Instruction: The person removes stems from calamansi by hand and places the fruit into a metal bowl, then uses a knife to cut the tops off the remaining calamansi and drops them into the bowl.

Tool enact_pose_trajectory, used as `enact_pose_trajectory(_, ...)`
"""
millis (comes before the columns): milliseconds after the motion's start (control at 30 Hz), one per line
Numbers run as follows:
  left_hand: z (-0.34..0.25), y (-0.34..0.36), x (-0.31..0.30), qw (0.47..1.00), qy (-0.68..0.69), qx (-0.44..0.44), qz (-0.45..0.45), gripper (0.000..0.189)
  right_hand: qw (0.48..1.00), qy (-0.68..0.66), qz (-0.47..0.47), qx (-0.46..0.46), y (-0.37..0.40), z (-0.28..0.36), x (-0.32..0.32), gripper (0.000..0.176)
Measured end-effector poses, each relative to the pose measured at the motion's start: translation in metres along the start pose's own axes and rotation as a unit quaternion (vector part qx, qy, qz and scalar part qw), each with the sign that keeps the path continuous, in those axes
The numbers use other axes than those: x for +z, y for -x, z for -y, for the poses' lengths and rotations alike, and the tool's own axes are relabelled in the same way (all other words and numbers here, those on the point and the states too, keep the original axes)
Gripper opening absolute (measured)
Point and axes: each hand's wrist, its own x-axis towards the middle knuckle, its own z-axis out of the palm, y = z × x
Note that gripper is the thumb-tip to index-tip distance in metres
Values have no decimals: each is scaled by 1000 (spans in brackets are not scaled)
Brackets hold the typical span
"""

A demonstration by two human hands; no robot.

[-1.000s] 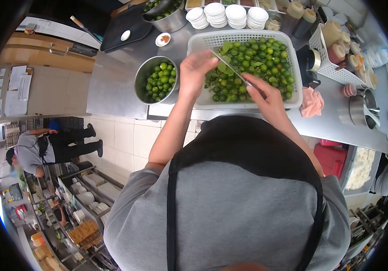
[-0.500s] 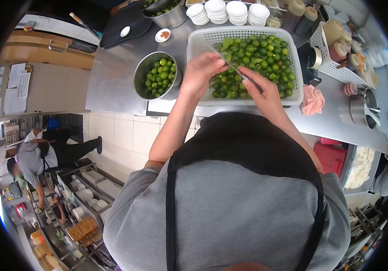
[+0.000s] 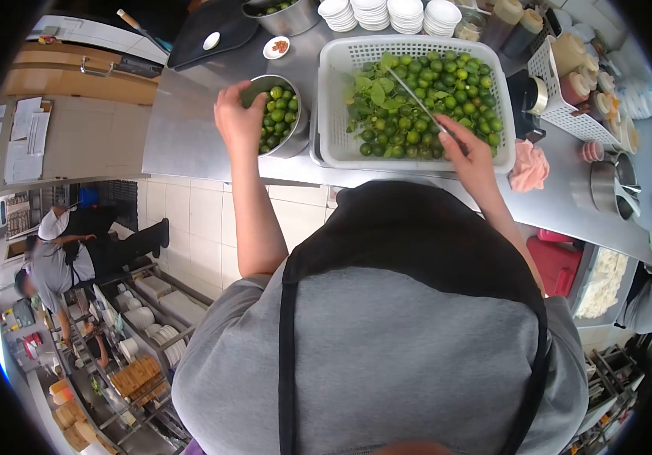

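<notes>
My right hand [image 3: 468, 150] grips a knife [image 3: 417, 97] by its handle, with the thin blade slanting up and left over the white perforated basket [image 3: 337, 157]. Small green limes [image 3: 455, 87] fill much of that basket, and leafy sprigs [image 3: 377, 91] lie among them on the left side. Over the left rim of a round steel pot [image 3: 292, 144] is my left hand [image 3: 238, 117], thumb and fingers apart. More limes [image 3: 280, 114] lie inside the pot. My fingertips are partly hidden, and I see no lime clearly held in them.
Stacks of small white dishes [image 3: 404, 15] stand behind the basket. A saucer with reddish bits [image 3: 276, 48] and a black tray [image 3: 208, 34] are at back left. Rightward are a pink cloth [image 3: 529, 165] and a bottle caddy [image 3: 561, 98]. A person [image 3: 56, 262] stands far left.
My left hand has moved left from the knife blade above the basket to the pot, its fingers parting. My right hand, still with the knife, has shifted slightly right. Leafy sprigs now show more.
</notes>
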Motion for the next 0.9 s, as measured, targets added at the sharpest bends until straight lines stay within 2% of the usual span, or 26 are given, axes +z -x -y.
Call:
enact_pose_trajectory(67, -12, 6, 12, 969, -132, 207, -7, 20, 1000, 1, -13, -5, -4, -7, -1, 30)
enact_pose_trajectory(133, -13, 21, 52, 967, -105, 199, 117, 16, 1000, 16, -12, 2, -7, -3, -4, 30)
enact_pose_trajectory(167, -8, 28, 79, 959, -128, 117, 226, 15, 1000, 17, -13, 2, -7, 1, -4, 30)
enact_pose_trajectory(233, -43, 49, 94, 882, -206, 186, 381, 12, 999, -17, -20, -27, -6, 9, -1, 30)
enact_pose_trajectory(300, -24, 59, 135, 843, -294, 189, 410, 12, 999, -20, -23, -34, -5, 11, 0, 30)
enact_pose_trajectory(333, -15, 60, 147, 842, -294, 190, 409, 12, 999, -25, -24, -40, -4, 11, 0, 30)
enact_pose_trajectory(400, -5, 60, 161, 793, -324, 199, 476, 15, 999, -27, -24, -33, -3, 11, -2, 30)
enact_pose_trajectory(433, -2, 57, 163, 793, -325, 200, 476, 15, 999, -29, -22, -25, -2, 11, -2, 31)
enact_pose_trajectory(500, 6, 50, 161, 813, -217, 226, 490, 21, 1000, -18, -18, -15, 0, 13, -5, 30)
enact_pose_trajectory(533, -5, 45, 145, 813, -219, 227, 490, 21, 1000, -5, -15, -5, 0, 14, -5, 30)
enact_pose_trajectory(567, -15, 42, 127, 857, -6, 106, 504, 25, 1000, -6, -16, -4, 0, 15, -5, 30)
enact_pose_trajectory(600, -27, 40, 109, 848, 206, -22, 487, 29, 999, -26, -25, -22, 0, 16, -3, 30)
enact_pose_trajectory(733, -45, 44, 82, 847, 282, -81, 444, 35, 999, -44, -11, -29, 0, 23, 1, 30)
enact_pose_trajectory(800, -48, 49, 77, 809, 427, -138, 379, 29, 998, -56, -4, -36, 1, 24, 6, 30)
enact_pose_trajectory(900, -52, 50, 73, 813, 457, -144, 331, 26, 997, -71, 17, -35, 4, 29, 10, 30)
